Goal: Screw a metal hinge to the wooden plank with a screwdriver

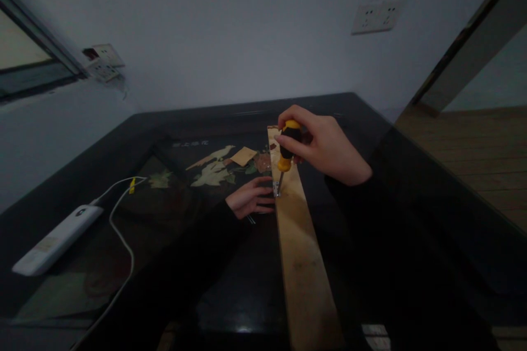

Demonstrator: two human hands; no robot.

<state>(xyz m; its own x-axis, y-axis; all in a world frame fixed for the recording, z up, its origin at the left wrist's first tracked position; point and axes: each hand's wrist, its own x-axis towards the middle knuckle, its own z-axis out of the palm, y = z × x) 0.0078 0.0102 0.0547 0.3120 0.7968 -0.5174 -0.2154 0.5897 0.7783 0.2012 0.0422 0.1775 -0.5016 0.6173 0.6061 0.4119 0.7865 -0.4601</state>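
Observation:
A yellow-and-black screwdriver [290, 134] is gripped in my right hand [325, 142], its shaft pointing down. The tip meets a small metal hinge-like piece [276, 189] on the left edge of a long wooden board [302, 252]. That board lies lengthwise on the dark table, running from near the middle towards me. Against the board's left edge, beside the metal piece, rests my left hand [252, 198], its fingers stretched out and apart. Thin metal bits [251, 219] show just below that hand; their kind is unclear.
The glossy black table [239, 296] carries a printed bird-and-flower picture. A small tan square [244, 156] lies left of the board. At left sits a white power bank or strip [57, 241] with a white cable [127, 247]. Wall sockets [377, 16] are behind.

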